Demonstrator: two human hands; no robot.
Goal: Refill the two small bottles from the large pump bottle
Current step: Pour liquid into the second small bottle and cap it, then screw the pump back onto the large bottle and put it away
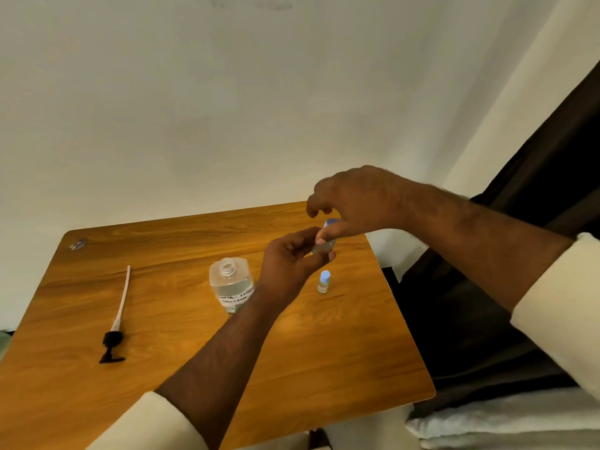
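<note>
Both hands meet above the far right part of the wooden table [194, 352], and between them is one small bottle [324, 246], raised off the surface and tilted, its long axis running from lower left up to the right, blue cap [331, 222] uppermost. The left hand [292, 264] has its fingers curled round the clear body from below; the right hand [354, 206] comes in from above, thumb and a finger pinching the cap while its other fingers arch loosely over it. So the cap lies directly under the right fingertips and the body in the left palm, which suits a twist about that tilted axis (whether the cap is going on or coming off, I cannot tell from this alone). The second small bottle [324, 281] stands upright and capped on the table just below the hands, nearer the left wrist. The large bottle [231, 284] stands open-necked to the left of the left hand, clear liquid inside, a handwritten label on its front. Its pump [115, 323], black head and pale long tube, lies flat well apart to the left. Count: two small bottles, one large bottle, one pump, two hands.
</note>
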